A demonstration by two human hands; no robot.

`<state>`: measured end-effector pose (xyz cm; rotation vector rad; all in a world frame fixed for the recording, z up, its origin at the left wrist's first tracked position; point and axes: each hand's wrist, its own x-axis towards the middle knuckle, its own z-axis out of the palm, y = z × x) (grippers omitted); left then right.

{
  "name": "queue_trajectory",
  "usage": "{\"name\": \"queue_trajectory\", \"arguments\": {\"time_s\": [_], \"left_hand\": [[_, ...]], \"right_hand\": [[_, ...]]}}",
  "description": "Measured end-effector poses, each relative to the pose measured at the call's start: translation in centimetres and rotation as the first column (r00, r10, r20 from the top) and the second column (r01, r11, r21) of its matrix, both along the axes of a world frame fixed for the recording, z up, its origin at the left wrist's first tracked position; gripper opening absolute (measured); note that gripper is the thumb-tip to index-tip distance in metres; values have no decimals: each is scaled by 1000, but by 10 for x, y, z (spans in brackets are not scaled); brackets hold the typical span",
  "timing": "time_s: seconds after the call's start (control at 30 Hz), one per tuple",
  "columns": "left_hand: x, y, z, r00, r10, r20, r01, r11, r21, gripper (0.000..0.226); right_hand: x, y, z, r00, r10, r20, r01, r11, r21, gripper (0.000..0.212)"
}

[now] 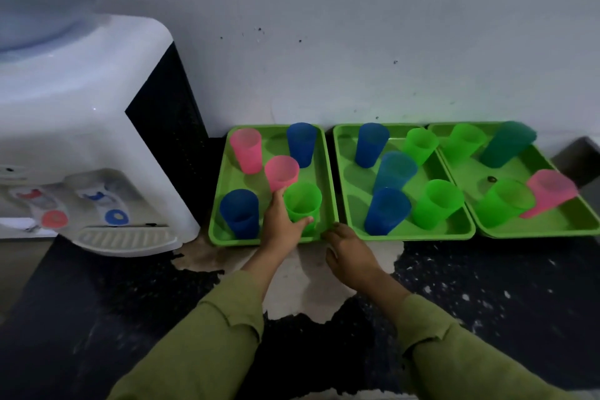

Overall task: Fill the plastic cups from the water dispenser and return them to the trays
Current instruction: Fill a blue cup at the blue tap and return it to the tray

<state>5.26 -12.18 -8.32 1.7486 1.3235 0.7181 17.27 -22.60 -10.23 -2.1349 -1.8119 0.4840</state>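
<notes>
Head view: my left hand (pixel 281 221) is wrapped around the green cup (pixel 302 204) at the near right corner of the left tray (pixel 218 230), thumb across its near side low down, fingers hidden behind it, so it is closed on the cup and not spread. The cup stands upright, touching the tray floor as far as I can tell, with a pink cup (pixel 281 172) just beyond it at about 11 o'clock and a blue cup (pixel 240 213) to its 9 o'clock. My right hand (pixel 349 252) rests at the tray's near right corner, fingers loosely curled on the rim, holding nothing but the tray edge; I judge it is steadying the tray.

I cannot tell whether any cup holds water. Either I am picking this cup up to fill it or setting it back; the grip alone does not settle it. If picking up, the next move calls for a straight lift clear of the pink cup, then a carry toward 9 o'clock to the water dispenser (pixel 97 140), under the blue tap (pixel 116 216) or the red tap (pixel 54 218).

The middle tray (pixel 418 234) and right tray (pixel 552 232) sit at 2 to 3 o'clock, full of cups.

No brand, label or writing is legible anywhere; the taps show only colour.
</notes>
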Motion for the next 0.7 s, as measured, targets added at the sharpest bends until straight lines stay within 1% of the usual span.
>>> {"name": "queue_trajectory", "arguments": {"time_s": [0.3,0.43,0.53,0.6,0.7], "left_hand": [[2,-2,-5,999,-21,-40,21,1000,-7,79],[1,-2,-3,997,-45,-62,44,999,-16,80],[0,-4,0,995,-58,-79,57,998,-15,82],[0,-11,3,996,-62,-68,63,998,16,82],[2,-26,11,996,-8,-92,15,997,74,75]], "right_hand": [[-2,-1,5,1000,-9,-11,9,998,-57,36],[-3,-11,7,999,-23,-24,23,1000,-17,36],[0,-24,8,996,-74,-50,76,997,32,38],[6,-34,10,991,-113,-70,116,992,46,40],[17,-47,10,981,-177,-83,183,981,68,36]]}}
